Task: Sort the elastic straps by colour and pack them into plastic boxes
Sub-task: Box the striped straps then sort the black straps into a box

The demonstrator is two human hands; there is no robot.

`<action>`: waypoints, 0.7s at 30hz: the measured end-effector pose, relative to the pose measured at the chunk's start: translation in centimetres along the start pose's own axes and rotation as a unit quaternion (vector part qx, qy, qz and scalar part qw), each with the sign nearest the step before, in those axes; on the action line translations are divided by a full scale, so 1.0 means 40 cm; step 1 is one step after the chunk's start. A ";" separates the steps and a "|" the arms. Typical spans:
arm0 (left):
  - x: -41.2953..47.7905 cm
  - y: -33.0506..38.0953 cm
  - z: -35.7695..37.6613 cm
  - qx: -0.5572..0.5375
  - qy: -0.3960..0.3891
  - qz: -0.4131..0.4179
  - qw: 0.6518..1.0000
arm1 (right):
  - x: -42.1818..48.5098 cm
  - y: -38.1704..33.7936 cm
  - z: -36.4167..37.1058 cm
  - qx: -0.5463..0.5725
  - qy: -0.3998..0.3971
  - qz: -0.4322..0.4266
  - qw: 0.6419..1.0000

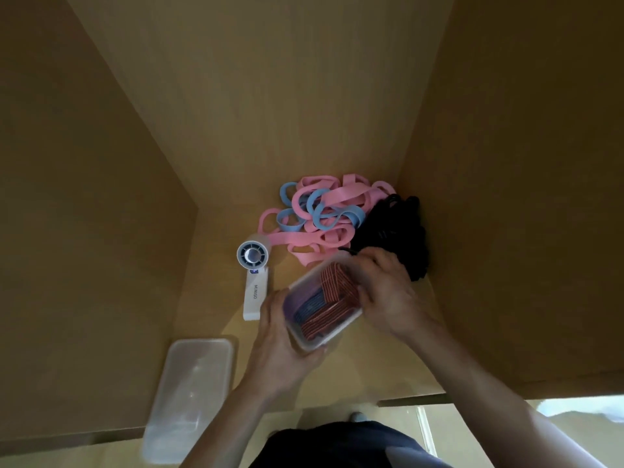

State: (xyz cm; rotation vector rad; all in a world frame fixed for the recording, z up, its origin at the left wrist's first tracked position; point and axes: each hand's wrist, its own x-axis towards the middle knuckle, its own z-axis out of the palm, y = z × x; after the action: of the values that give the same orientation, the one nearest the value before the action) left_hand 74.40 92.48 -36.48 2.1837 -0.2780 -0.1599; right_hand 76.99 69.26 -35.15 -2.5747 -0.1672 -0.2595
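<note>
While my left hand (pixel 280 339) grips the plastic box (pixel 312 344) at lower centre, my right hand (pixel 385 292) curls round the red straps (pixel 337 282) inside; best to seat them flat against the wall. Loose pink and blue straps (pixel 314 214) lie above.

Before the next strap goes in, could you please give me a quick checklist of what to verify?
1. Plastic box held by the left hand: ok.
2. The right hand grips the red straps inside the box: ok.
3. One colour per box: not ok, blue straps lie beside the red.
4. Room left in the box: cannot tell.
5. Sorting of the pink and blue pile: not ok, tangled together.
6. A spare clear container nearby: ok.
</note>
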 end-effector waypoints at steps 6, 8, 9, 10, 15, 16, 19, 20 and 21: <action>0.048 -0.004 -0.048 -0.081 -0.102 0.043 0.991 | 0.035 -0.151 0.014 -0.131 -0.317 -0.140 0.929; 0.060 -0.020 -0.060 -0.075 -0.134 0.028 0.988 | 0.060 -0.157 0.018 -0.133 -0.331 -0.139 0.924; 0.063 -0.030 -0.061 -0.071 -0.140 0.020 0.987 | 0.067 -0.156 0.021 -0.129 -0.322 -0.151 0.926; 0.062 -0.035 -0.063 -0.068 -0.143 0.013 0.987 | 0.069 -0.153 0.022 -0.124 -0.309 -0.163 0.929; 0.057 -0.063 -0.054 -0.083 -0.129 -0.016 0.988 | 0.064 -0.138 0.026 -0.066 -0.293 -0.172 0.938; 0.056 -0.066 -0.053 -0.087 -0.127 -0.018 0.988 | 0.065 -0.135 0.026 -0.055 -0.294 -0.170 0.939; 0.052 -0.064 -0.052 -0.092 -0.123 -0.018 0.988 | 0.068 -0.134 0.022 -0.034 -0.301 -0.158 0.940; 0.051 -0.063 -0.051 -0.096 -0.123 -0.016 0.988 | 0.069 -0.135 0.022 -0.039 -0.302 -0.158 0.939; 0.052 -0.064 -0.050 -0.101 -0.124 -0.018 0.987 | 0.069 -0.137 0.020 -0.048 -0.301 -0.161 0.939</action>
State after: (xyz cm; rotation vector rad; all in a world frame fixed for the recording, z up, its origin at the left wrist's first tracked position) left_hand 77.18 94.97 -37.42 1.9681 -0.3461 -0.4622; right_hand 78.88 74.50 -32.44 -2.6339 -0.8203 0.4279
